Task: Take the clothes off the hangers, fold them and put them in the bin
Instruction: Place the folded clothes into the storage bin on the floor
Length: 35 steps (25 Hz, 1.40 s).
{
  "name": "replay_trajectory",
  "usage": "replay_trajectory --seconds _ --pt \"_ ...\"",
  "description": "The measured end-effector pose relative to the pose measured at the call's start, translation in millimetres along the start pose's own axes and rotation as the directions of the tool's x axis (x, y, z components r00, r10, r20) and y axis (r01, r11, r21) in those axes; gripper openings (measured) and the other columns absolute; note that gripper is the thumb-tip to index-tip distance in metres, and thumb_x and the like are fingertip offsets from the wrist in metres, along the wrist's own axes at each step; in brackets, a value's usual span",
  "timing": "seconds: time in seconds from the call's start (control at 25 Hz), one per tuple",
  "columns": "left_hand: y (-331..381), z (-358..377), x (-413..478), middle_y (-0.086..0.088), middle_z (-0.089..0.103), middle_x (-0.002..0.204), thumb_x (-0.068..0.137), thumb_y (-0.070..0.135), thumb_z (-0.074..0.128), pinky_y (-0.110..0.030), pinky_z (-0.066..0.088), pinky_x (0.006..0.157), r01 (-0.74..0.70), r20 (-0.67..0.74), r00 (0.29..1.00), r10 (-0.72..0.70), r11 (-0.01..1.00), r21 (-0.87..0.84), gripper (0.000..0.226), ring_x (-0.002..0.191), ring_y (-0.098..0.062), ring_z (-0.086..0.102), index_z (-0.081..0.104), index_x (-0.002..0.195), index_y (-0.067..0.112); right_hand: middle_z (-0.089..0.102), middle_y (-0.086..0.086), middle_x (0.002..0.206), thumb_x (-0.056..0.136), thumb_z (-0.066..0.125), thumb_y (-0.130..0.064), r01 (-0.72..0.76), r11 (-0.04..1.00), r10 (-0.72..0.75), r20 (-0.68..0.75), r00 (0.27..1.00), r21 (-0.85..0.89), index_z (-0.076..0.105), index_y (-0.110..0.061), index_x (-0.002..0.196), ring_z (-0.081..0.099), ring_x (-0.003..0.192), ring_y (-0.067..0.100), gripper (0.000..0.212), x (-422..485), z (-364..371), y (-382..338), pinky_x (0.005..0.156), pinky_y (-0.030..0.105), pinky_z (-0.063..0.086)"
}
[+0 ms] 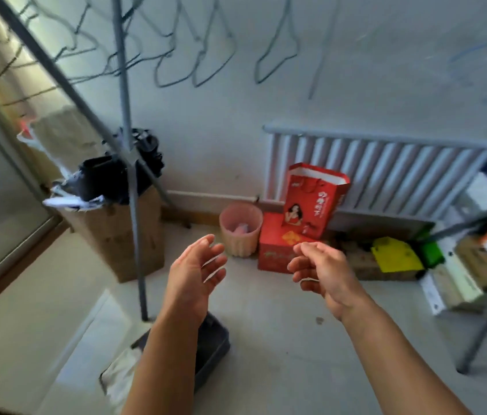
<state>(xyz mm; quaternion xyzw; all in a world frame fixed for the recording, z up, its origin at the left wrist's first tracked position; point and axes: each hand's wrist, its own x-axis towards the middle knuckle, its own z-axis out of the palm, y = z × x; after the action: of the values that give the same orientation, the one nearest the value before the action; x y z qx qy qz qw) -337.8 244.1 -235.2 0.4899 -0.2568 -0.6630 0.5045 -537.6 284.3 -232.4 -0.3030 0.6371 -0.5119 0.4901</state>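
Note:
Both my hands are raised in front of me and hold nothing. My left hand (196,271) has its fingers spread and relaxed. My right hand (321,271) has its fingers loosely curled. Several bare wire hangers (206,55) hang along the top of the grey drying rack (134,205); no clothes hang on them. Below my left forearm a dark bin (214,348) stands on the floor, with pale folded cloth (119,375) showing at its left side. The forearm hides most of the bin.
A cardboard box (122,232) stuffed with dark things stands behind the rack pole. A pink basket (240,232), a red box (275,250) and a red paper bag (311,199) sit by the radiator (386,172). A metal shelf (475,265) with boxes is at the right.

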Motion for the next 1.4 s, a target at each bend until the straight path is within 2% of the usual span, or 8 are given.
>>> replay_trajectory --seconds 0.4,0.64,0.88,0.96,1.04,1.16,1.28,1.4 --pt "-72.5 223.8 -70.9 0.001 0.067 0.072 0.096 0.018 0.055 -0.022 0.048 0.051 0.023 0.397 0.916 -0.047 0.998 0.065 0.015 0.058 -0.011 0.061 0.065 0.106 0.013 0.065 0.005 0.060 0.095 0.053 -0.015 0.203 0.976 -0.163 -0.354 0.921 0.079 0.062 -0.008 0.088 0.054 0.048 0.016 0.013 -49.4 -227.6 -40.1 0.046 0.024 0.038" --pt "-144.9 360.2 -123.5 -0.002 0.069 0.074 0.096 0.020 0.057 -0.024 0.047 0.051 0.039 0.516 0.850 -0.105 0.990 0.138 0.016 0.062 -0.015 0.061 0.066 0.106 0.011 0.063 0.005 0.057 0.094 0.053 -0.012 0.285 0.957 -0.225 -0.465 0.856 0.061 0.061 -0.005 0.086 0.051 0.044 0.014 0.014 -59.6 -381.1 -65.7 0.040 0.020 0.035" --pt "-171.2 472.0 -174.1 -0.002 0.069 0.078 0.097 0.022 0.055 -0.028 0.047 0.063 -0.042 0.595 0.800 -0.069 0.984 0.171 0.020 0.068 -0.015 0.061 0.067 0.109 0.012 0.062 0.008 0.060 0.093 0.053 -0.011 0.371 0.926 -0.354 -0.504 0.788 -0.070 0.061 -0.002 0.086 0.049 0.042 0.015 0.014 -43.5 -502.4 -117.3 0.037 0.020 0.031" --pt "-172.2 492.4 -182.8 -0.004 0.068 0.082 0.098 0.022 0.054 -0.029 0.047 0.065 -0.073 0.608 0.792 -0.055 0.980 0.183 0.020 0.071 -0.017 0.061 0.067 0.109 0.012 0.061 0.009 0.066 0.093 0.053 -0.012 0.402 0.892 -0.447 -0.540 0.713 -0.208 0.061 -0.002 0.083 0.047 0.047 0.014 0.017 -26.1 -533.9 -141.5 0.041 0.022 0.035" --pt "-172.8 504.2 -184.5 -0.006 0.069 0.085 0.098 0.021 0.052 -0.030 0.046 0.067 -0.097 0.606 0.795 -0.042 0.976 0.195 0.021 0.073 -0.018 0.060 0.067 0.109 0.011 0.061 0.007 0.071 0.092 0.054 -0.017 0.409 0.814 -0.581 -0.577 0.574 -0.413 0.061 -0.009 0.077 0.050 0.056 0.015 0.019 1.1 -562.3 -167.7 0.055 0.026 0.040" --pt "-170.4 516.6 -177.3 -0.008 0.070 0.090 0.099 0.021 0.052 -0.031 0.047 0.068 -0.157 0.584 0.812 0.001 0.963 0.217 0.022 0.075 -0.019 0.061 0.068 0.109 0.011 0.061 0.013 0.101 0.091 0.052 -0.030 0.293 0.654 -0.750 -0.548 0.371 -0.697 0.065 -0.020 0.093 0.058 0.093 0.030 0.017 40.8 -586.0 -206.2 0.075 0.035 0.046" --pt "-163.7 527.6 -169.8 -0.006 0.073 0.092 0.098 0.024 0.053 -0.032 0.050 0.073 -0.206 0.578 0.815 0.037 0.951 0.230 0.021 0.078 -0.018 0.065 0.070 0.107 0.016 0.048 0.017 0.131 0.096 0.048 -0.037 0.031 0.603 -0.703 -0.512 0.494 -0.797 0.051 -0.010 0.126 0.044 0.122 0.036 0.041 65.8 -590.1 -237.3 0.091 0.045 0.042" --pt "-158.4 535.7 -165.0 -0.005 0.073 0.091 0.098 0.025 0.053 -0.033 0.052 0.075 -0.237 0.591 0.805 0.061 0.945 0.225 0.022 0.081 -0.019 0.065 0.071 0.107 0.017 0.047 0.020 0.136 0.101 0.038 -0.038 -0.099 0.561 -0.611 -0.491 0.621 -0.822 0.039 -0.002 0.132 0.049 0.122 0.039 0.047 80.6 -589.1 -252.9 0.086 0.044 0.041"
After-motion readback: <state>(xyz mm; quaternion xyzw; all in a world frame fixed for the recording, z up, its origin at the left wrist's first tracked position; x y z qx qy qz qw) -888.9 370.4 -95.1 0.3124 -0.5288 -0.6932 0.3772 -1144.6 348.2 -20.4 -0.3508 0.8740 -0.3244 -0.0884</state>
